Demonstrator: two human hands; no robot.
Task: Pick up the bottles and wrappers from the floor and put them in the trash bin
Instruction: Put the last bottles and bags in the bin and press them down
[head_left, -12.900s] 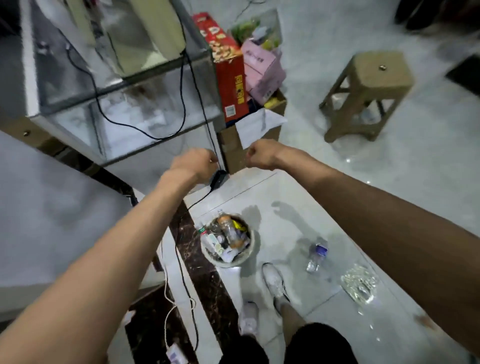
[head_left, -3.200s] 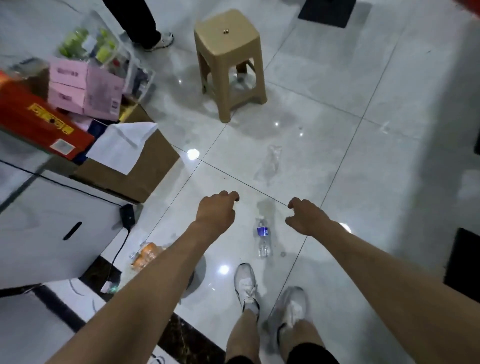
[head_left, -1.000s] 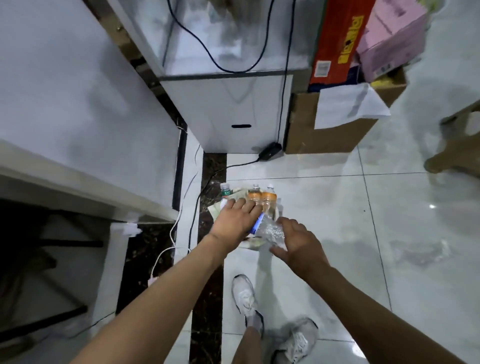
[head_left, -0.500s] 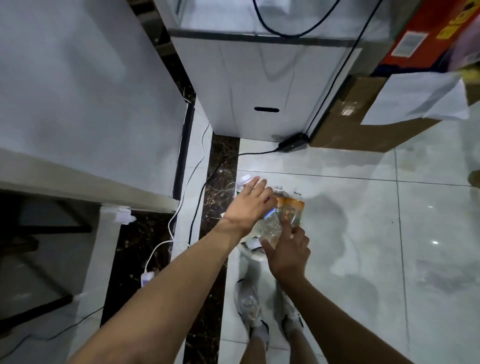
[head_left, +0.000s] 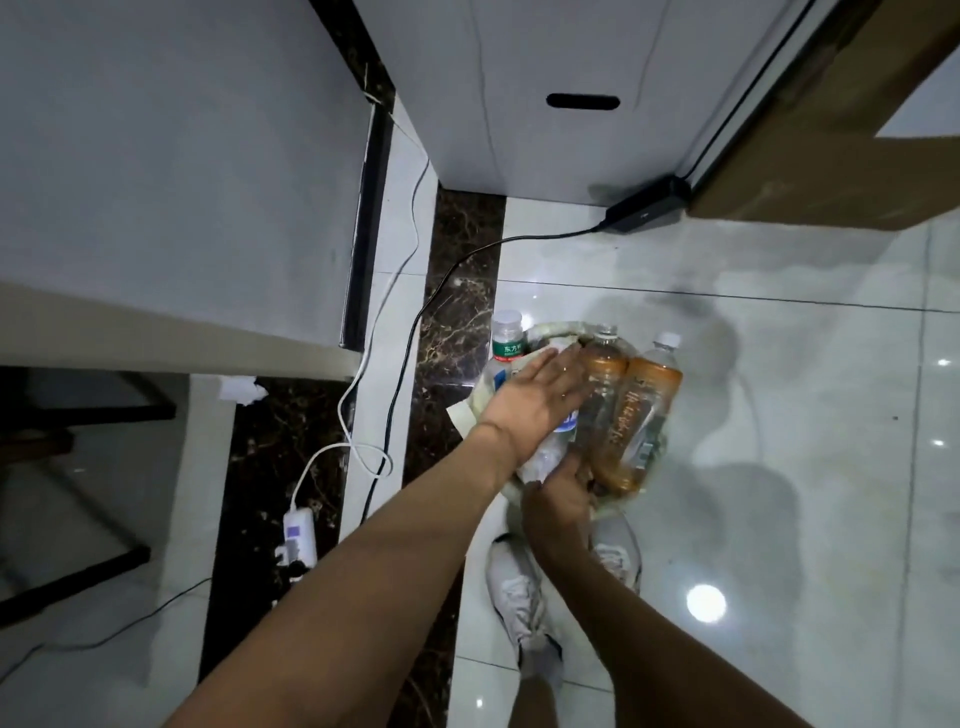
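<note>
Your left hand (head_left: 540, 400) presses flat with straight fingers on the crumpled clear plastic bottle (head_left: 550, 452) lying atop the full round pale trash bin (head_left: 558, 328), while your right hand (head_left: 561, 493) grips that bottle's near end, beside two orange-labelled bottles (head_left: 628, 410) on its right.

The glossy pale tiled floor (head_left: 779, 389) has a dark marble strip (head_left: 462, 249) running through it. On the tiles stand a full trash bin (head_left: 631, 499), a cardboard box (head_left: 831, 156) and a white cabinet (head_left: 571, 78). A black power adapter (head_left: 647, 203) lies by the box, its cable (head_left: 415, 322) crossing the strip. A white power strip (head_left: 298, 535) and crumpled paper (head_left: 240, 389) lie further left, and two white shoes (head_left: 519, 597) stand just before the bin.
</note>
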